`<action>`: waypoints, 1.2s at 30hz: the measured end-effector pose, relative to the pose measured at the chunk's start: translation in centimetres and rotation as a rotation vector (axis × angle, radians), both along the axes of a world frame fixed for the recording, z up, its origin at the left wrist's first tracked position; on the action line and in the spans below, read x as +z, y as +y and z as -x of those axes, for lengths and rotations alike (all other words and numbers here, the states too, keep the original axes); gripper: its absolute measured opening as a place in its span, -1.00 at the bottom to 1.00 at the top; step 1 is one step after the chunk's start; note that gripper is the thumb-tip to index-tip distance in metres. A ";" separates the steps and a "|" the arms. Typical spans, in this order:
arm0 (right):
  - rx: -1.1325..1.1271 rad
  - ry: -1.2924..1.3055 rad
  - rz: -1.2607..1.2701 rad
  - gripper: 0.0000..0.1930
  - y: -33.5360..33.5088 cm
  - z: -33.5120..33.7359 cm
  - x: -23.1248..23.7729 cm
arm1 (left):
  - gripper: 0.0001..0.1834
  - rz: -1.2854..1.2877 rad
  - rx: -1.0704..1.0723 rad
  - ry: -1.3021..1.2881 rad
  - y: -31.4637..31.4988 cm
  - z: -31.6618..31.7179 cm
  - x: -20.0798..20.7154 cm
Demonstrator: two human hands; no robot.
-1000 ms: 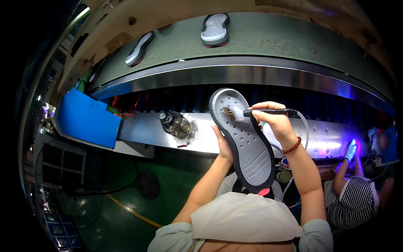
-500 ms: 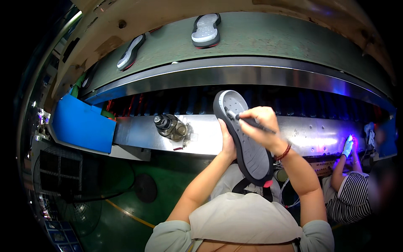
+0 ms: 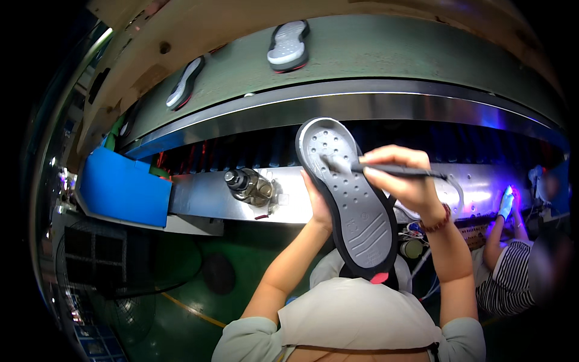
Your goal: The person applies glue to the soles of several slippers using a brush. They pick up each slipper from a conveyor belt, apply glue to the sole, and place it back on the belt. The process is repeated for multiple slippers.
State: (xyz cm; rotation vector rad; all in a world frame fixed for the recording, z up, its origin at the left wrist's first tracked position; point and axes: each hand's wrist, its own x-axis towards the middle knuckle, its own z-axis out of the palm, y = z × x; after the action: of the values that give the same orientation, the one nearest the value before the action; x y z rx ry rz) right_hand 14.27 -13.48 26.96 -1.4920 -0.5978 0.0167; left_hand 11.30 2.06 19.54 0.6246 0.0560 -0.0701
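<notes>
A grey shoe sole (image 3: 360,217) with a black rim and a red patch at its near end stands slanted in front of me, its dimpled inner face toward me. My left hand (image 3: 318,202) is closed on its left edge, with the fingers hidden behind it. Pinched in my right hand (image 3: 403,178) is a slim dark-handled brush (image 3: 392,171). Its pale, blurred tip is over the upper part of the sole's inner face; whether it touches, I cannot tell.
Beyond a metal rail (image 3: 338,99), two soles (image 3: 287,47) (image 3: 185,83) lie on a green conveyor belt (image 3: 386,54). A clear bottle with a black top (image 3: 250,187) stands on the metal shelf (image 3: 202,196). At right, a co-worker's gloved hand (image 3: 505,202) is under violet light.
The sole has turned its inner face more toward me and shifted slightly left at its top. My right hand and the brush have moved to the right, the brush lying flatter.
</notes>
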 end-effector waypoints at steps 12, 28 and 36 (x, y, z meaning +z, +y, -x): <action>0.077 0.052 -0.032 -0.87 -0.1 0.5 0.4 | -0.02 0.485 -0.271 -0.146 1.0 0.1 -0.4; 0.462 -0.250 0.065 -0.82 -1.3 2.6 -0.6 | 0.05 0.143 -0.048 -0.339 1.7 -2.4 2.5; 0.322 -0.223 0.047 -0.82 -2.8 2.9 -1.1 | 0.03 0.074 0.082 -0.381 1.5 -3.3 3.3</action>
State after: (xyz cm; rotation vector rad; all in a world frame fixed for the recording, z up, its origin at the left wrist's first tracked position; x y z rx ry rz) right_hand 11.33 -16.25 25.91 -1.4397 -1.0200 0.1158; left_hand 14.64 3.52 22.80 0.5523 -0.2886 0.1262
